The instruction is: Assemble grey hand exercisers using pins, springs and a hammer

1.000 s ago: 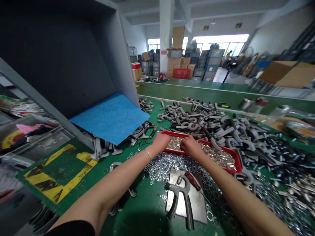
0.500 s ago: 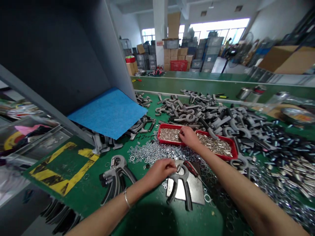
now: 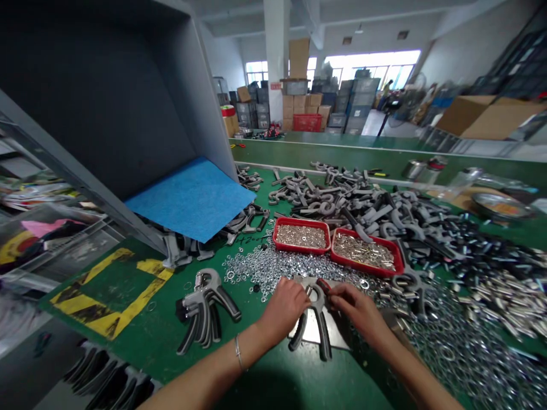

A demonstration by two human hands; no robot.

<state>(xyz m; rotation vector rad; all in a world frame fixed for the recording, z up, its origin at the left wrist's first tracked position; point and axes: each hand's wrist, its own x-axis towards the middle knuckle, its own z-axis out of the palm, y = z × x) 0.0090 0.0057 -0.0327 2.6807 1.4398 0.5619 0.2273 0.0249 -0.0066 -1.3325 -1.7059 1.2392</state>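
The hand gripper (image 3: 315, 319) lay on a steel plate (image 3: 338, 336), the hands nearly together over it: the left hand (image 3: 294, 307) pinned its head, and the right hand (image 3: 354, 310) sat by a red-handled screwdriver (image 3: 323, 286). A steady hold suited such close work. The green tabletop (image 3: 256, 364) carried loose washers (image 3: 273, 270), two red trays (image 3: 301, 236) and grey grip handles (image 3: 354, 199), with cartons (image 3: 297, 105) stacked beyond.

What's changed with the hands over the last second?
Both hands left the red trays and came nearer the camera to a hand grip exerciser on a steel plate, the left hand first, then the right. The trays and the washers stayed put.
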